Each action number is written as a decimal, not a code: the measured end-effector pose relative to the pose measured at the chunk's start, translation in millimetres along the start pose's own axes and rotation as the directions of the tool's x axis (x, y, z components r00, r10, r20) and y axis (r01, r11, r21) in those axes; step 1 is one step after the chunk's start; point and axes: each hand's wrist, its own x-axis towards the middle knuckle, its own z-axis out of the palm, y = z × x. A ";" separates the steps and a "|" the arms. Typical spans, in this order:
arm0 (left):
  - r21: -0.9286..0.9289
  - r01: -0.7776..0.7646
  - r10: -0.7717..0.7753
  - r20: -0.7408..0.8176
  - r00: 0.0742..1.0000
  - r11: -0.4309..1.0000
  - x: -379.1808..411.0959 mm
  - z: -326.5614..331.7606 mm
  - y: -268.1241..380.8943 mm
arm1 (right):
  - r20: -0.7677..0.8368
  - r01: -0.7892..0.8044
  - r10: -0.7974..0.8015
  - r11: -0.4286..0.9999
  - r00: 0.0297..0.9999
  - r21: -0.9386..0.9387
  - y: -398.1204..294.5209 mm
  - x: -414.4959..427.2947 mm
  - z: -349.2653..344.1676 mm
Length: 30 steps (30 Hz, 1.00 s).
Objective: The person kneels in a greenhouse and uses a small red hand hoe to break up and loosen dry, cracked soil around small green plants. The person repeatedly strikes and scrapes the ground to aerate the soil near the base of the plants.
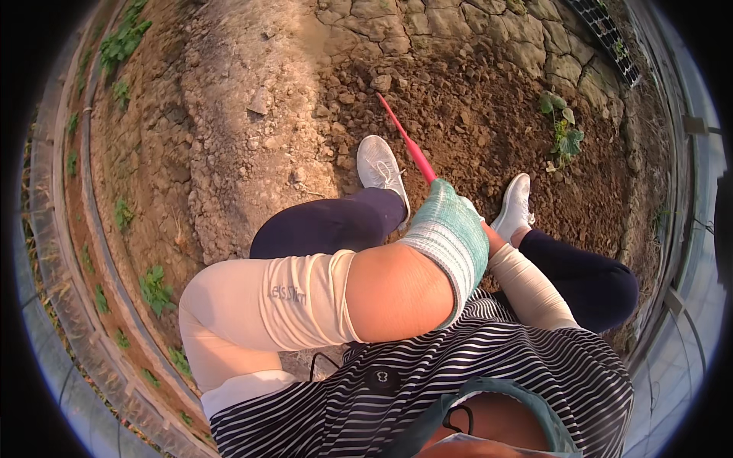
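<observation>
My left hand (449, 220), in a green and white knit glove, is closed around a slim red tool handle (421, 160). The handle slants forward and left, and its far tip appears over loose brown soil clods (475, 126). Whether the tip touches the soil is unclear. My right hand (472, 209) is mostly hidden behind the left glove, with only a pale sliver showing, so its grip cannot be seen. My white shoes stand on the soil, the left shoe (379, 163) beside the handle and the right shoe (514, 206) farther right.
A small leafy seedling (564, 134) grows ahead of my right shoe. A black plug tray (607, 43) lies at the upper right by the plastic wall (696, 229). Cracked dry ground (441, 26) lies ahead. Leftward, a grey hose (87, 154) runs past several green plants (154, 291).
</observation>
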 end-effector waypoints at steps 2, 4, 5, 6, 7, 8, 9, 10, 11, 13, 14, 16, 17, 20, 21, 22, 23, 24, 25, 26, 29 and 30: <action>0.066 0.033 -0.034 0.010 0.999 0.997 4.1 7.9 3.2 | 0.008 0.047 -0.047 0.998 0.999 0.037 -21.5 10.7 11.5; -0.017 -0.044 0.046 0.191 0.980 0.999 25.6 -8.5 -3.1 | -0.070 0.054 -0.060 0.994 0.996 -0.092 -34.8 13.3 -5.0; -0.023 -0.035 0.038 0.173 0.984 0.999 27.7 -7.9 -3.3 | -0.099 0.067 -0.084 0.983 0.991 -0.170 -42.2 10.0 -11.3; -0.046 0.002 0.006 0.166 0.986 0.999 23.9 -2.3 -2.0 | -0.093 0.101 -0.127 0.964 0.987 -0.248 -54.9 2.4 -11.0; -0.065 0.061 -0.050 0.160 0.986 0.996 12.5 -0.4 3.0 | -0.065 0.168 -0.198 0.935 0.978 -0.312 -72.5 -9.4 -8.4; -0.073 0.064 -0.051 0.161 0.986 0.995 9.5 7.1 2.6 | -0.046 0.211 -0.246 0.901 0.968 -0.378 -83.9 -23.5 -13.6; -0.086 0.069 -0.054 0.162 0.985 0.994 5.6 16.2 1.8 | -0.003 0.255 -0.291 0.844 0.957 -0.472 -98.3 -39.7 -19.8; -0.076 0.045 -0.032 0.167 0.985 0.996 6.2 13.1 -0.1 | -0.039 0.331 -0.379 0.851 0.925 -0.408 -80.1 -34.1 -22.6; -0.070 0.029 -0.017 0.173 0.985 0.997 6.0 11.7 -2.8 | -0.072 0.414 -0.464 0.842 0.883 -0.346 -56.6 -20.0 -16.5; -0.022 -0.072 0.075 0.211 0.974 0.997 18.8 -11.7 -8.2 | -0.149 0.399 -0.415 0.908 0.898 -0.124 -17.5 48.3 -2.7; 0.008 -0.049 0.046 0.191 0.980 0.999 23.7 -1.8 -6.2 | -0.008 0.169 -0.170 0.984 0.985 -0.059 -62.4 64.1 -0.6; -0.027 -0.045 0.050 0.218 0.975 0.999 12.8 -19.8 -7.5 | 0.142 -0.033 0.040 0.998 0.989 -0.057 -160.5 86.3 -5.7; -0.036 -0.043 0.050 0.199 0.979 0.998 13.8 -19.3 -7.6 | 0.116 -0.058 0.060 0.998 0.991 -0.015 -192.9 93.7 -4.6; -0.153 -0.053 0.090 0.243 0.966 0.987 18.1 -20.8 -17.2 | 0.119 0.035 -0.054 0.987 0.991 0.156 -255.3 96.4 1.4; -0.152 -0.039 0.077 0.250 0.965 0.988 16.0 -19.5 -18.9 | 0.109 0.081 -0.104 0.977 0.989 0.198 -259.6 85.5 2.8; -0.149 -0.029 0.067 0.257 0.964 0.988 13.7 -19.3 -20.8 | 0.093 0.126 -0.152 0.962 0.984 0.241 -259.9 77.5 4.4; -0.143 -0.023 0.060 0.265 0.962 0.989 12.6 -20.5 -21.8 | 0.090 0.149 -0.186 0.936 0.978 0.318 -239.5 81.5 4.7; -0.148 -0.010 0.051 0.271 0.961 0.989 6.8 -19.8 -22.7 | 0.170 0.083 -0.150 0.934 0.974 0.348 -230.1 54.4 5.0; -0.152 0.015 0.032 0.304 0.952 0.988 10.3 -13.9 -19.4 | 0.208 0.036 -0.113 0.938 0.972 0.344 -200.7 51.6 2.0; -0.155 0.040 0.015 0.337 0.942 0.987 20.6 -2.0 -16.3 | 0.208 -0.052 0.001 0.971 0.978 0.235 -162.0 50.3 -1.7; -0.040 -0.096 0.104 0.277 0.955 0.995 18.6 -14.8 -18.7 | 0.110 -0.126 0.102 0.964 0.989 0.236 -9.2 38.0 -34.1; -0.045 -0.105 0.113 0.289 0.951 0.994 20.7 -18.6 -19.3 | 0.066 -0.129 0.115 0.954 0.991 0.270 38.0 27.0 -45.0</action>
